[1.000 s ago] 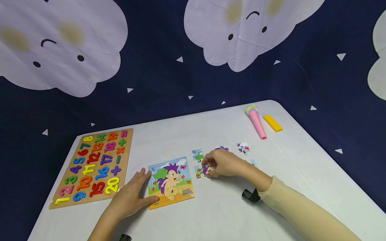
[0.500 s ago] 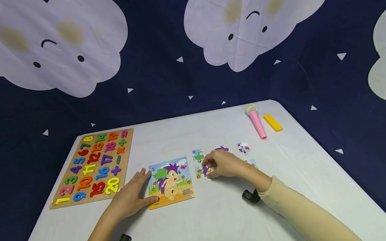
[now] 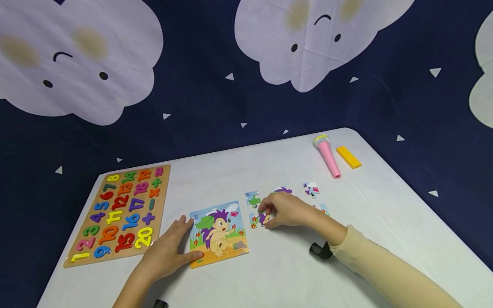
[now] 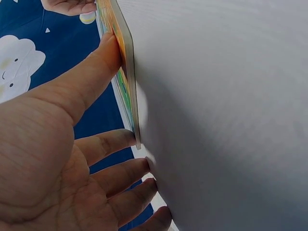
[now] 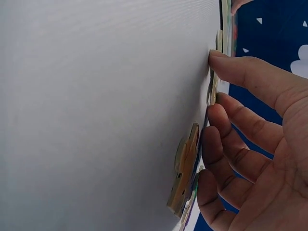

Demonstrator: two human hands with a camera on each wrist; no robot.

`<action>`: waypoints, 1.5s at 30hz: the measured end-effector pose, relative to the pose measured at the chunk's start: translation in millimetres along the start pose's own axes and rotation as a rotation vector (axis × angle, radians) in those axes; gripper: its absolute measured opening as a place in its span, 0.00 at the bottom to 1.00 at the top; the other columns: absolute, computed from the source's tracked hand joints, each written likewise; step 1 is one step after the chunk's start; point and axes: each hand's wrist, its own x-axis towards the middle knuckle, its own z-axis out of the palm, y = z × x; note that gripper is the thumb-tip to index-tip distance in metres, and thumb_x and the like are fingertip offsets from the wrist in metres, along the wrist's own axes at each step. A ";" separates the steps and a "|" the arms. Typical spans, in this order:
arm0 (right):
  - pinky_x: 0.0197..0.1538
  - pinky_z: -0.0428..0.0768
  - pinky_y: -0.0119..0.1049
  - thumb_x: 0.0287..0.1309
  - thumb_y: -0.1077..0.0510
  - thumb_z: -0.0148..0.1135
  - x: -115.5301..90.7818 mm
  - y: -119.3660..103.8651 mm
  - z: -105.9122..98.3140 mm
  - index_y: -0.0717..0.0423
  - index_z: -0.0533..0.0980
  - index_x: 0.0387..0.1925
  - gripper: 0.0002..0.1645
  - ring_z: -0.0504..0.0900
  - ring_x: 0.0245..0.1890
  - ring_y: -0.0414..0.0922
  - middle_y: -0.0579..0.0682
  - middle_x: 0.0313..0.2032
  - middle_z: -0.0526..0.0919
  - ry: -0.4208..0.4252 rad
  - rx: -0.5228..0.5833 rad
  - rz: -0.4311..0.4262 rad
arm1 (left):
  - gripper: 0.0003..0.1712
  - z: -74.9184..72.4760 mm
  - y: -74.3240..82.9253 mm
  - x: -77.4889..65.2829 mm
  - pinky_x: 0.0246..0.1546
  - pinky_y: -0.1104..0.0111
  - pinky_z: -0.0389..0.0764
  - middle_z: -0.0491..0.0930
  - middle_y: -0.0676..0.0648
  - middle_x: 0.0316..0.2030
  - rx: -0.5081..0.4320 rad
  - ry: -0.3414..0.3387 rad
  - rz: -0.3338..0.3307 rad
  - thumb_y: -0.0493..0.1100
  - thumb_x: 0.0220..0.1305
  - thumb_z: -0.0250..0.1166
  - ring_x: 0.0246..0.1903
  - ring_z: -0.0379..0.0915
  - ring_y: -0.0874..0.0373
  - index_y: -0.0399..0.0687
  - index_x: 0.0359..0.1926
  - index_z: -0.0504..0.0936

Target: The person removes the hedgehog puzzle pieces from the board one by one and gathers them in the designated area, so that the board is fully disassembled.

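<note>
A square puzzle board (image 3: pixel 219 235) with a purple-spined hedgehog picture lies on the white table. My left hand (image 3: pixel 167 252) rests at its left side, thumb on the picture, index fingertip at the upper left corner; the other fingers touch the table, as the left wrist view shows. To the right, my right hand (image 3: pixel 286 209) pinches a puzzle piece (image 3: pixel 263 218) between thumb and index finger, low at the table and beside a flower piece (image 3: pixel 253 220). Its fingers partly hide the piece. A leaf piece (image 3: pixel 253 198) lies just behind. In the right wrist view another piece (image 5: pixel 183 173) lies under the curled fingers.
Further loose pieces lie around the right hand, including a butterfly piece (image 3: pixel 310 189); some are partly hidden by the hand. A number board (image 3: pixel 119 209) lies at left. At the back right are a pink toy microphone (image 3: pixel 328 157) and a yellow block (image 3: pixel 348 157).
</note>
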 end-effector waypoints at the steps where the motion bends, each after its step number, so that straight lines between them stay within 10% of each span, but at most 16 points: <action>1: 0.42 0.77 0.30 0.51 0.58 0.85 0.1 0.1 0.0 0.50 0.87 0.45 0.19 0.78 0.36 0.37 0.41 0.34 0.84 -0.003 0.009 0.000 | 0.62 0.0 0.0 0.0 0.70 0.25 0.64 0.58 0.33 0.82 0.000 0.000 -0.001 0.71 0.54 0.78 0.81 0.53 0.29 0.44 0.81 0.67; 33: 0.45 0.79 0.33 0.51 0.57 0.85 -0.1 -10.5 -1.3 0.50 0.87 0.48 0.21 0.79 0.38 0.40 0.41 0.35 0.85 0.008 -0.013 0.012 | 0.59 -2.4 7.8 -0.3 0.68 0.25 0.68 0.61 0.34 0.82 0.022 -0.014 -0.046 0.67 0.55 0.80 0.81 0.55 0.29 0.44 0.80 0.68; 45: 0.46 0.79 0.34 0.53 0.54 0.85 3.0 -35.3 11.3 0.50 0.86 0.52 0.24 0.80 0.39 0.41 0.43 0.39 0.85 0.008 -0.078 -0.083 | 0.39 -4.5 19.2 -7.2 0.56 0.40 0.87 0.83 0.40 0.59 0.012 0.130 -0.029 0.58 0.54 0.84 0.55 0.83 0.40 0.50 0.65 0.85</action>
